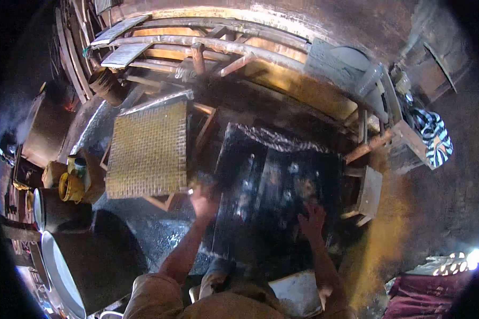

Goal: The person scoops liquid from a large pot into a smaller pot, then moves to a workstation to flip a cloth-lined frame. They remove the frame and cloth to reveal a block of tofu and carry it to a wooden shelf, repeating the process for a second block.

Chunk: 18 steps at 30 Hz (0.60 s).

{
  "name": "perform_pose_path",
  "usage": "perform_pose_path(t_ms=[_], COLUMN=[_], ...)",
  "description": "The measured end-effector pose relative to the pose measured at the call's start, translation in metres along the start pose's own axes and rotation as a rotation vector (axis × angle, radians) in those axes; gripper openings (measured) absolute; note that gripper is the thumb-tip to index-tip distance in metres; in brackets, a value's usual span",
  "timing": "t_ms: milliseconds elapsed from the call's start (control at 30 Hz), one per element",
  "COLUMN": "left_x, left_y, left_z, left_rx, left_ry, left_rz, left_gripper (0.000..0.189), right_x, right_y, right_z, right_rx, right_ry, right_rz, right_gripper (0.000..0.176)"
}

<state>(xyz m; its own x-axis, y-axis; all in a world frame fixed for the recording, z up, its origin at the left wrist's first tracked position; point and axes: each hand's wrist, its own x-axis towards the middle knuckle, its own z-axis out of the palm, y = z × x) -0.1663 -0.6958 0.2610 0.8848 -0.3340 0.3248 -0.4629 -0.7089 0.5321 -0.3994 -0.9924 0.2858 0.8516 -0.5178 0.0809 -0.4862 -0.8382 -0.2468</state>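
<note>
A low table with a black, shiny top stands before me, pale spots scattered over its wet-looking surface. A dark, rumpled cloth or sheet lies along its far edge. My right hand is over the right part of the top, fingers spread and holding nothing. At the table's left edge, my left hand is smeared by motion, its fingers indistinct. Close beyond that hand is the corner of a yellowish woven mat, resting on a wooden frame.
Large round drums stand at my lower left, with a yellow pot beyond them. A brown bucket sits farther back. Wooden rails cross the far side. On the right are a small wooden stool and a black-and-white striped cloth.
</note>
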Motion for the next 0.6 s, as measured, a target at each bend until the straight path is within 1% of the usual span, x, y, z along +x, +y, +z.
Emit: perform_pose_path(t_ms=[33, 100, 133, 167, 200, 233, 267, 300, 333, 367, 400, 467, 500, 533, 600], left_x=[0.023, 0.065, 0.082, 0.098, 0.117, 0.136, 0.153, 0.169, 0.186, 0.202, 0.216, 0.232, 0.230, 0.228, 0.216], left_y=[0.020, 0.045, 0.059, 0.070, 0.077, 0.083, 0.084, 0.080, 0.077, 0.074, 0.070, 0.049, 0.033, 0.013, -0.010], left_z=[0.013, 0.049, 0.067, 0.084, 0.102, 0.118, 0.132, 0.142, 0.153, 0.162, 0.159, 0.141, 0.135, 0.128, 0.101], left_rx=[-0.004, -0.053, 0.014, 0.082, 0.072, 0.101, 0.132, 0.127, 0.122, 0.117, 0.116, 0.225, 0.227, -0.072, -0.423], left_ry=[-0.049, -0.284, -0.337, -0.390, -0.386, -0.357, -0.328, -0.331, -0.337, -0.336, -0.333, -0.285, -0.291, -0.365, -0.568], left_rz=[0.119, 0.260, 0.328, 0.397, 0.393, 0.446, 0.493, 0.483, 0.344, 0.209, 0.207, 0.008, 0.009, -0.069, -0.276], left_gripper=[0.042, 0.047, 0.051, 0.054, 0.054, 0.053, 0.052, 0.052, 0.056, 0.060, 0.060, 0.073, 0.073, 0.078, 0.081], right_x=[0.031, 0.093, 0.123, 0.152, 0.181, 0.211, 0.238, 0.253, 0.258, 0.266, 0.274, 0.253, 0.226, 0.197, 0.139], right_y=[-0.005, -0.020, -0.027, -0.034, -0.037, -0.037, -0.036, -0.035, -0.024, -0.005, 0.016, 0.072, 0.103, 0.121, 0.105], right_z=[0.003, 0.010, 0.014, 0.019, 0.021, 0.020, 0.020, 0.020, 0.023, 0.024, 0.026, 0.040, 0.045, 0.048, 0.016], right_rx=[-0.010, 0.007, -0.001, -0.029, -0.060, -0.072, -0.042, -0.009, -0.015, 0.012, 0.041, -0.071, -0.053, -0.032, 0.521], right_ry=[0.002, -0.096, -0.098, -0.176, -0.254, -0.255, -0.348, -0.443, -0.449, -0.406, -0.362, -0.176, -0.007, 0.164, 0.089], right_rz=[0.001, 0.148, 0.147, 0.191, 0.235, 0.230, 0.269, 0.312, 0.312, 0.303, 0.293, 0.395, 0.359, 0.319, 0.594], right_gripper=[0.045, 0.048, 0.048, 0.050, 0.052, 0.052, 0.056, 0.060, 0.060, 0.062, 0.065, 0.068, 0.068, 0.068, 0.064])
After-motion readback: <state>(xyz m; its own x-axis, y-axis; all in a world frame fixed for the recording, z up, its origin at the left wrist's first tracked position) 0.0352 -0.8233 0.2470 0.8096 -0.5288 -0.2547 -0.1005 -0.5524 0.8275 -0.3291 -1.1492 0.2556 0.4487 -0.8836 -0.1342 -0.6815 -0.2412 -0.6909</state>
